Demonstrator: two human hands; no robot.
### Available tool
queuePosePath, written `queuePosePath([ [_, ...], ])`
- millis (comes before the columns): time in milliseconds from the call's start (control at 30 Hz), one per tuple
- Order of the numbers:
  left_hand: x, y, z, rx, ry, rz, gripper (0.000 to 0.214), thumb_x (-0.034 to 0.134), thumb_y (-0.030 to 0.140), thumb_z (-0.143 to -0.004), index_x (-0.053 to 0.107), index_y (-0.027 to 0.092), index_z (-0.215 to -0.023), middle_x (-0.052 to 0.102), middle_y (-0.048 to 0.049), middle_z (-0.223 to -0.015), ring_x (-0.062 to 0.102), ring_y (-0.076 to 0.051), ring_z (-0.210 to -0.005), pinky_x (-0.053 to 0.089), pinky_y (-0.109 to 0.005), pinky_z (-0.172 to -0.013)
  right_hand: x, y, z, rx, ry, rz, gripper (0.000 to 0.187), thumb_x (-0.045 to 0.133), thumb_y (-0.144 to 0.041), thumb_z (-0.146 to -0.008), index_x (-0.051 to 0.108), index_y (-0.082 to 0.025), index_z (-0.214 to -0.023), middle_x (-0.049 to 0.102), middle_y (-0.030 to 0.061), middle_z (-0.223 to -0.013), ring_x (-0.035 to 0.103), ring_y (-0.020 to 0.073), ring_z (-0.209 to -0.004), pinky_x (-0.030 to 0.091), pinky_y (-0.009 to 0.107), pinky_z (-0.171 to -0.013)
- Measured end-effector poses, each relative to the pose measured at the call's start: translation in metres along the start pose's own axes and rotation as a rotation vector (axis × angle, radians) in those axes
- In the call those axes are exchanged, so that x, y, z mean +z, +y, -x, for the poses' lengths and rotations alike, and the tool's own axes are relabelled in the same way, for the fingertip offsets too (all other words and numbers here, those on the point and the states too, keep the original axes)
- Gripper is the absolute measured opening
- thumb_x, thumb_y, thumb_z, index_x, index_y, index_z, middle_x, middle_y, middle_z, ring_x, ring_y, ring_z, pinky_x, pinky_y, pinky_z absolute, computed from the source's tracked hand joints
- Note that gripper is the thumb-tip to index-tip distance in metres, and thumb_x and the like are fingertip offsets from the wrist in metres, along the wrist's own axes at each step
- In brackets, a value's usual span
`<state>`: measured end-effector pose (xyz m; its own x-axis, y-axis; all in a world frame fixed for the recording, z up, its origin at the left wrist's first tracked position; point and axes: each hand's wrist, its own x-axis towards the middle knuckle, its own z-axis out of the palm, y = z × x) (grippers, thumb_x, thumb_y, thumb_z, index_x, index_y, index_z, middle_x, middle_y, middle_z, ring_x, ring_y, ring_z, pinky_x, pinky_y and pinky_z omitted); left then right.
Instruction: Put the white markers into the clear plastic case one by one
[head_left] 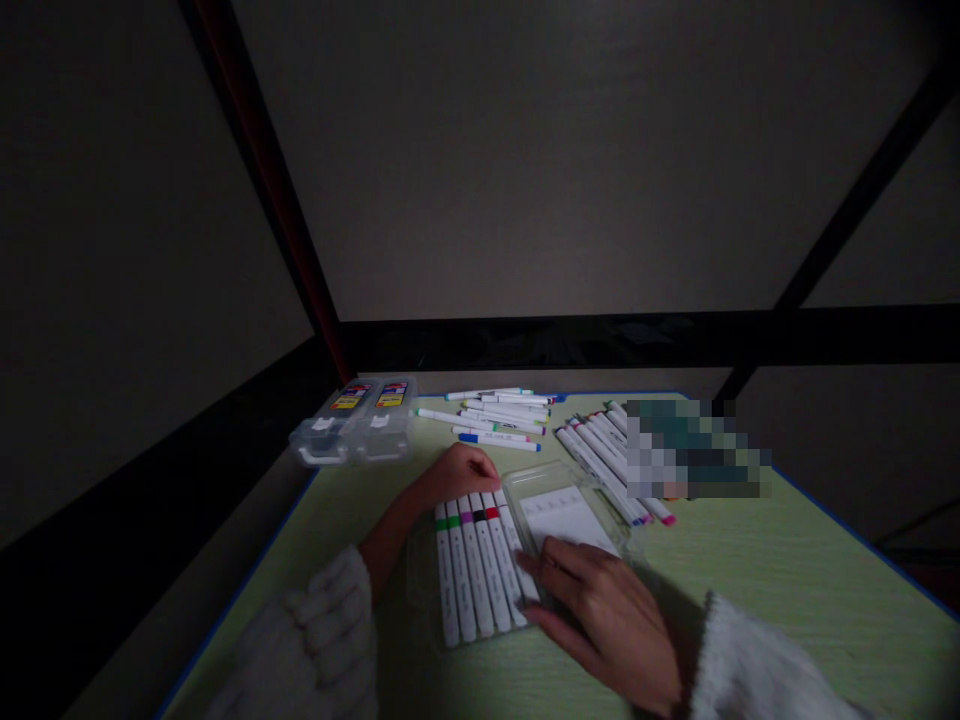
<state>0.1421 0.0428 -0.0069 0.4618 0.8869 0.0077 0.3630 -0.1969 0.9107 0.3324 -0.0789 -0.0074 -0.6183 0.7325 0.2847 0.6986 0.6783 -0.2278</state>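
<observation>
A clear plastic marker case (581, 495) lies open on the pale green table (787, 590). Several white markers (480, 565) with coloured caps lie side by side in its left half. My left hand (457, 472) rests curled at the top ends of those markers, fingers bent over the caps. My right hand (600, 615) lies on the case beside the rightmost marker, fingers stretched toward it and touching its side. A white card (566, 518) shows in the case's right half.
Two closed clear cases (360, 425) with colourful labels sit at the back left. A loose pile of markers (499, 412) lies at the back middle, another row of markers (600, 460) to the right beside a blurred patch. Dark frame bars stand behind the table.
</observation>
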Motion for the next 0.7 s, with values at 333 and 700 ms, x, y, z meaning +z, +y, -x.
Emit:
queuePosePath([
  [333, 0.0002, -0.0012, -0.0005, -0.057, -0.026, 0.048, 0.012, 0.064, 0.017, -0.054, 0.058, 0.009, -0.060, 0.060, -0.0021, -0.059, 0.054, -0.010, -0.055, 0.042, -0.022, -0.056, 0.0023, 0.0026, 0.0029, -0.067, -0.041, 0.047, 0.051, 0.054, -0.045, -0.075, 0.049, -0.015, -0.116, 0.057, 0.0095, -0.097, 0.054, 0.0226, -0.085, 0.043, 0.035, -0.073],
  [700, 0.0001, -0.0014, -0.0008, -0.054, -0.028, 0.057, 0.013, 0.065, 0.017, -0.054, 0.059, 0.009, -0.061, 0.061, -0.0022, -0.059, 0.055, -0.011, -0.057, 0.043, -0.024, -0.058, 0.0007, 0.0028, 0.0004, -0.134, -0.086, 0.144, 0.050, 0.058, -0.039, -0.074, 0.049, -0.012, -0.115, 0.059, 0.0077, -0.091, 0.056, 0.0211, -0.077, 0.044, 0.034, -0.067],
])
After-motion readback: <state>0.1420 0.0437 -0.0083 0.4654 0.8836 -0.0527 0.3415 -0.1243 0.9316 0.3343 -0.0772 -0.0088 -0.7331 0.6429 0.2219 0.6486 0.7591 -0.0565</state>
